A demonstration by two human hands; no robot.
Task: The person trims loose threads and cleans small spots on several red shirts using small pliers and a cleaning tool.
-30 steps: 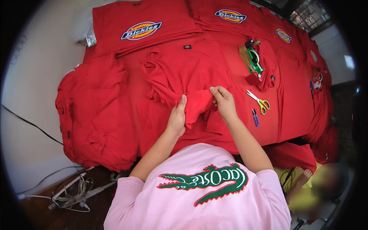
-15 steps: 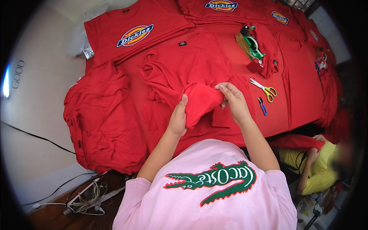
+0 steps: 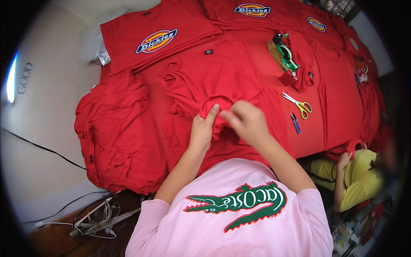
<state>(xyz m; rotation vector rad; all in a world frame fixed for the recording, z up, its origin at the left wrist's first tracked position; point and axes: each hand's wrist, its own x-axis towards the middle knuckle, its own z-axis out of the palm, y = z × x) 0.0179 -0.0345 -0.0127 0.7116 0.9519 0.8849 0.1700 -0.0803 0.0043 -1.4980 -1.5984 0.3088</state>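
A red T-shirt [image 3: 222, 73] lies rumpled on the table in front of me, its neck label facing up at the far end. My left hand [image 3: 202, 128] is closed on a bunched part of this shirt, thumb on top, beside a rounded opening in the cloth. Close by on the right is my right hand [image 3: 248, 122], smeared by motion, with its fingers curled near the bunched cloth. Whether those fingers pinch any fabric cannot be made out.
To the right lie yellow-handled scissors [image 3: 297, 104], blue thread snips [image 3: 295, 123] and a green tape dispenser [image 3: 283, 58]. A heap of red shirts [image 3: 117, 137] is at left; a flat shirt with a printed emblem [image 3: 156, 40] lies beyond. A person in yellow [image 3: 359, 175] handles red cloth at lower right.
My right hand has left the stretched edge of the cloth and swung left toward my left hand. The spread fabric between the hands has bunched up. The whole view has shifted slightly.
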